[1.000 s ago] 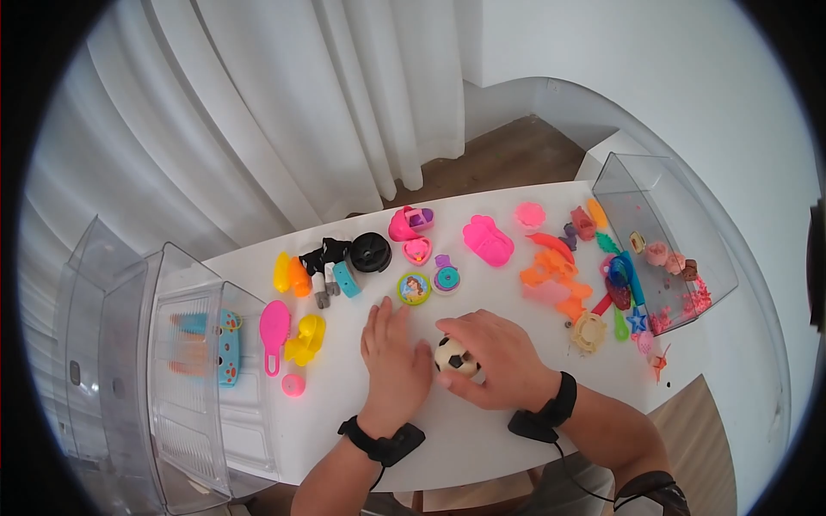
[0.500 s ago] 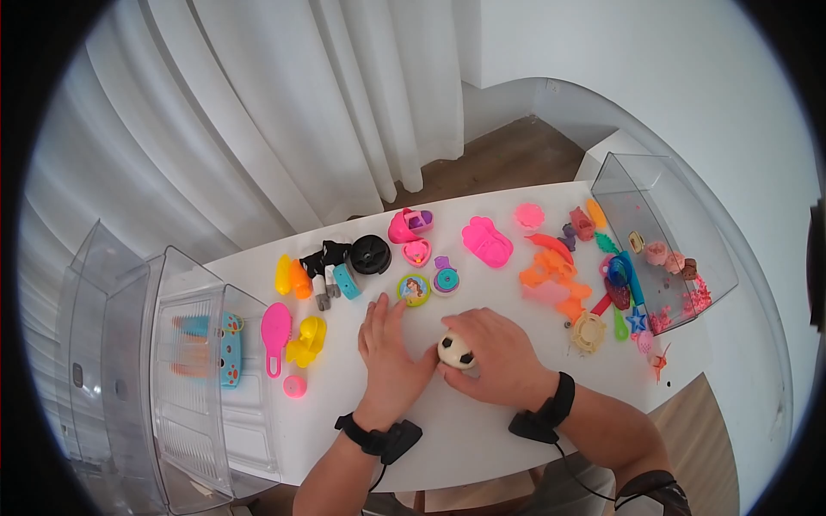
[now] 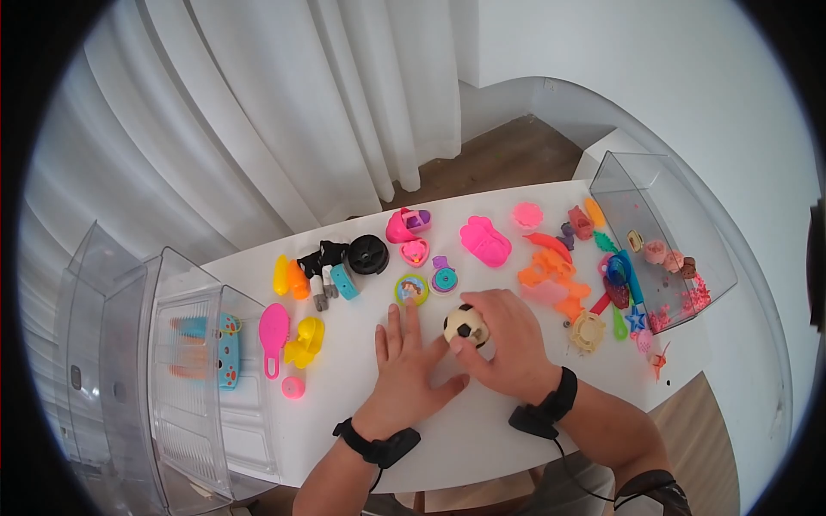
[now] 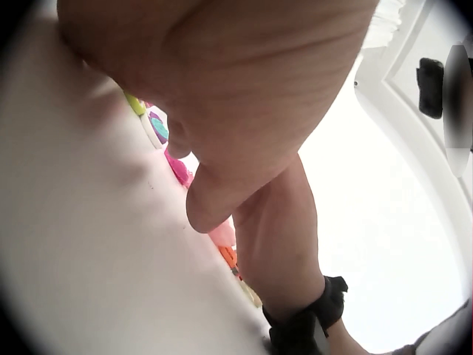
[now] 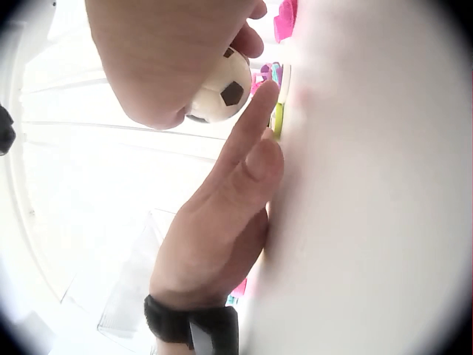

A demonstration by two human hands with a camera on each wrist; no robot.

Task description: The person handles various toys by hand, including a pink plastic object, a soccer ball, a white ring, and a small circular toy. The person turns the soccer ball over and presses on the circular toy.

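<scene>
A small black-and-white toy football is held by the right hand, its thumb and fingers curled round the ball's right side. In the right wrist view the ball shows between the thumb and fingers of the right hand. The left hand lies palm down with fingers spread, just left of the ball; whether a fingertip touches the ball I cannot tell. Beyond its fingertips is a round green-rimmed toy. In the left wrist view the left hand hides the ball.
Clear bins stand at the left and right of the white table. Left of the hands lie a pink brush, a yellow toy and a black wheel. A pink mould and orange toys are behind and right.
The ball has moved slightly away from the body and turned in the right hand. The left hand has shifted and spread its fingers and thumb.
</scene>
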